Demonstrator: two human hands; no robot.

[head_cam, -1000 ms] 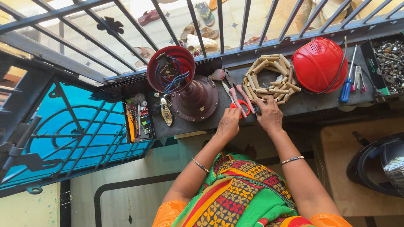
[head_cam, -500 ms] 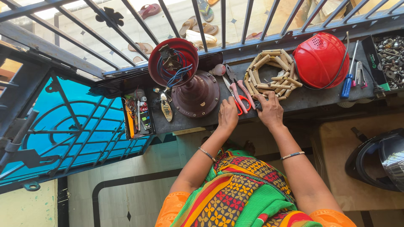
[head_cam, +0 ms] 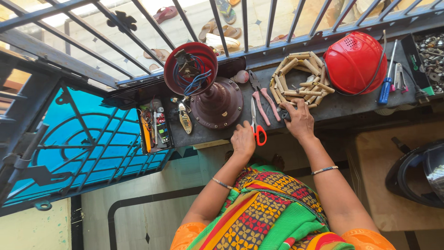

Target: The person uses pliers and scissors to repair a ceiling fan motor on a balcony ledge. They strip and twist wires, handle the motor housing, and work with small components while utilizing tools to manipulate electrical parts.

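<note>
My left hand (head_cam: 243, 139) lies curled at the front edge of the dark ledge (head_cam: 351, 104), thumb side against the orange handles of a pair of scissors (head_cam: 257, 126). My right hand (head_cam: 301, 121) rests palm down on the ledge, its fingertips on a small black object (head_cam: 284, 114). Pink-handled pliers (head_cam: 262, 99) lie just beyond the scissors. A ring of beige wooden pieces (head_cam: 298, 76) sits just past my right hand.
A maroon fan base (head_cam: 217, 103) and a red cup with wires (head_cam: 190, 68) stand left of the hands. A red helmet (head_cam: 354, 60), a blue screwdriver (head_cam: 385, 90) and a box of bolts (head_cam: 430, 51) are to the right. A metal grille (head_cam: 245, 28) is behind.
My left hand has drawn back toward me, and the scissors have slid nearer the ledge's front edge with it. My right hand has stayed by the wooden ring.
</note>
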